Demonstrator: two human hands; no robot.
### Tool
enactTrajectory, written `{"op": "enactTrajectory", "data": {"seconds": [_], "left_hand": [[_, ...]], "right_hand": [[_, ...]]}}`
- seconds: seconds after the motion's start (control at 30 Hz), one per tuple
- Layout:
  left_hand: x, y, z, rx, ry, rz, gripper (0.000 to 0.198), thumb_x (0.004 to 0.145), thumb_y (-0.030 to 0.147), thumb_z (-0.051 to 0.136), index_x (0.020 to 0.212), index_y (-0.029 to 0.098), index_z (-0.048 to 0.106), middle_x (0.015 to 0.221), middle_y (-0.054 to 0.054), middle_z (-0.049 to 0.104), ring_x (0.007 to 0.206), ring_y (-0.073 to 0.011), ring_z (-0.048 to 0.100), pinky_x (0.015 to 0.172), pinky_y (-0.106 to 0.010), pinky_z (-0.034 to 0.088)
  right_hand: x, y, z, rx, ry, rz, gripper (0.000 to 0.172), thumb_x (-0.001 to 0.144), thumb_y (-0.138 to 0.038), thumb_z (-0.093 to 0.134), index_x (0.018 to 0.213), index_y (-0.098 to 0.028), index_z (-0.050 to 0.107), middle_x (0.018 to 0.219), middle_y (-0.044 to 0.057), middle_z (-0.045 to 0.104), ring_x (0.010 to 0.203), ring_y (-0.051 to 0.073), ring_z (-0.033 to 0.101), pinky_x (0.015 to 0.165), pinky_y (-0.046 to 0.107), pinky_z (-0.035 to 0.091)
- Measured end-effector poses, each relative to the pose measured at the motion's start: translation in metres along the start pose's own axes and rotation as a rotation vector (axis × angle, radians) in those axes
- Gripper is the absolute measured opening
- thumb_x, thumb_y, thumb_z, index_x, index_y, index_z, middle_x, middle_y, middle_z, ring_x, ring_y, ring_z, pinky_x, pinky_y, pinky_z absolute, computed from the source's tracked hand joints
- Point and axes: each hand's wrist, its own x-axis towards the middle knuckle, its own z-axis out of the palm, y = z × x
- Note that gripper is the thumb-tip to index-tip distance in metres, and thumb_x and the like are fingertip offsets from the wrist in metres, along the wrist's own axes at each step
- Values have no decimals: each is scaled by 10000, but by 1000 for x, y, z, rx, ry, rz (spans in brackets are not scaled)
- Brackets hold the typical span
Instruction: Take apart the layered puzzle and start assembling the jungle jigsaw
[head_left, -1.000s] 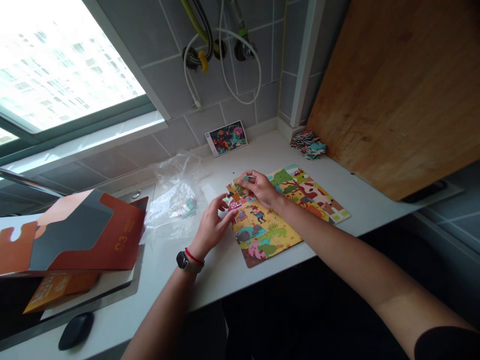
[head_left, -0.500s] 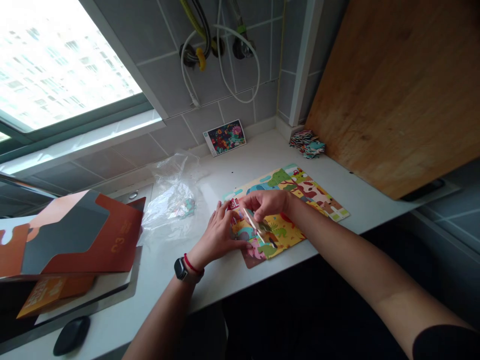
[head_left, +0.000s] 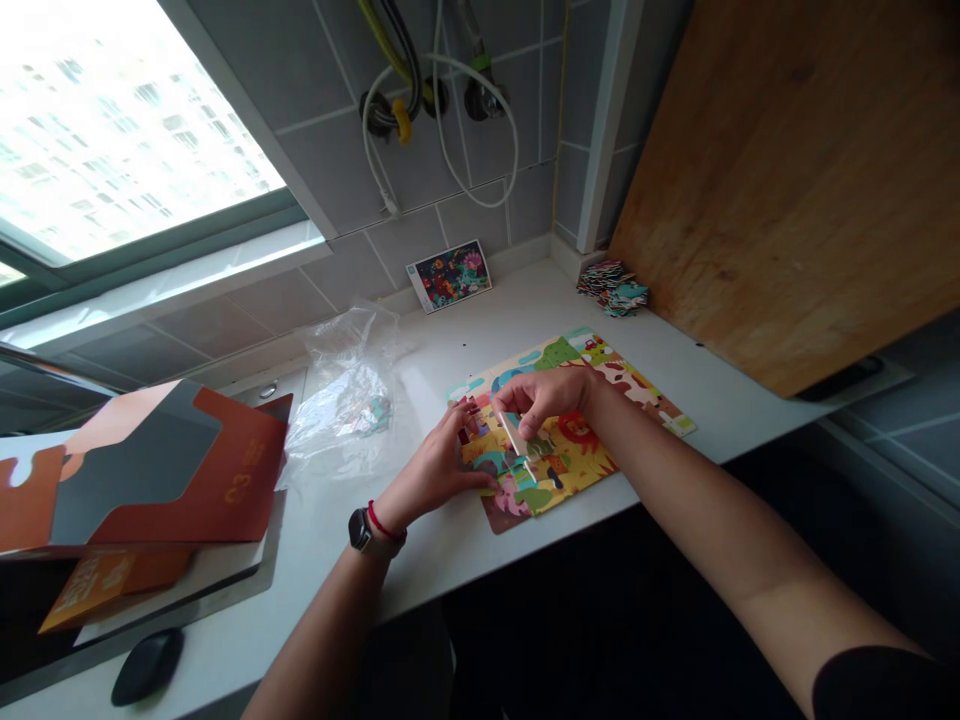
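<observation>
A colourful animal jigsaw puzzle (head_left: pixel 592 440) lies on the white counter (head_left: pixel 450 560) in front of me. My right hand (head_left: pixel 544 397) is over its left part, fingers pinched on a puzzle piece (head_left: pixel 517 445) that is tilted up on edge. My left hand (head_left: pixel 442 465) rests at the puzzle's left edge, fingers laid against the pieces there. A watch and a red band are on my left wrist.
A crumpled clear plastic bag (head_left: pixel 349 395) lies left of the puzzle. A small picture card (head_left: pixel 450 275) leans on the tiled wall. Loose pieces (head_left: pixel 613 287) are heaped by a wooden board (head_left: pixel 787 180). An orange box lid (head_left: pixel 150 470) and a black mouse (head_left: pixel 148 665) sit at left.
My right hand came from the puzzle's top left corner toward the lower left and lifted a piece up on edge. My left hand slid closer against the puzzle's left edge.
</observation>
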Motion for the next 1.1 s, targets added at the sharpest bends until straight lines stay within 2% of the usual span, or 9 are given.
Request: {"op": "enactTrajectory", "data": {"seconds": [0.07, 0.17, 0.33, 0.47, 0.57, 0.7, 0.83, 0.93, 1.1], "left_hand": [[0, 2, -2, 15, -13, 11, 719, 750, 385, 893, 1356, 274, 525, 1362, -122, 606, 1283, -339, 593, 1036, -500, 533], [0, 1, -4, 58, 14, -3, 505, 761, 344, 879, 1172, 260, 598, 1158, -73, 669, 1082, -289, 646, 915, -455, 567], [-1, -3, -5, -6, 30, -19, 496, 732, 345, 892, 1138, 257, 620, 1077, -58, 654, 963, -246, 655, 831, -402, 591], [-1, -3, -6, -119, 57, -54, 514, 727, 329, 882, 1171, 271, 628, 1060, -36, 605, 882, -192, 640, 702, -311, 597], [1, -1, -8, -293, 114, -122, 385, 790, 327, 826, 1114, 251, 632, 951, -5, 583, 770, -143, 621, 607, -252, 570], [6, 4, -11, -547, 312, -165, 315, 800, 356, 821, 998, 215, 620, 891, 9, 591, 760, -133, 651, 630, -251, 592], [11, 5, -10, -678, 485, -229, 350, 781, 410, 845, 940, 200, 613, 859, 12, 638, 738, -134, 685, 643, -253, 595], [13, 5, -6, -750, 519, -253, 360, 795, 431, 840, 958, 204, 613, 939, -11, 691, 789, -143, 708, 692, -263, 601], [15, 8, 0, -888, 534, -197, 335, 963, 528, 642, 1111, 232, 594, 1197, -93, 717, 1125, -231, 708, 925, -389, 601]], "right_hand": [[0, 0, 0, -13, -9, 26, 424, 653, -358, 964, 836, -148, 644, 755, -6, 731, 626, 120, 680, 579, 196, 536], [0, -2, 1, -20, -25, 58, 408, 658, -342, 959, 852, -147, 657, 766, -4, 738, 633, 117, 683, 583, 191, 542], [3, -2, 2, -27, 4, 10, 393, 671, -353, 951, 840, -142, 665, 766, 6, 742, 630, 115, 679, 571, 189, 535], [10, 0, 4, 34, 210, -79, 418, 683, -404, 937, 883, -141, 682, 791, 18, 752, 618, 115, 683, 550, 193, 538], [16, 1, 6, 85, 397, -131, 433, 667, -415, 941, 875, -144, 676, 797, 21, 750, 601, 117, 678, 539, 200, 540], [24, 1, 12, 94, 531, -162, 427, 642, -402, 953, 840, -137, 683, 810, 31, 751, 612, 120, 679, 544, 203, 541], [32, 6, 15, 108, 556, -184, 427, 646, -404, 954, 848, -139, 687, 821, 34, 752, 667, 132, 699, 588, 210, 551], [36, 10, 15, 107, 597, -186, 432, 637, -404, 960, 843, -149, 680, 785, 16, 740, 626, 114, 676, 532, 187, 507], [37, 6, 10, 168, 725, -255, 475, 577, -390, 990, 850, -161, 677, 781, 16, 748, 636, 126, 689, 552, 201, 538]]}}
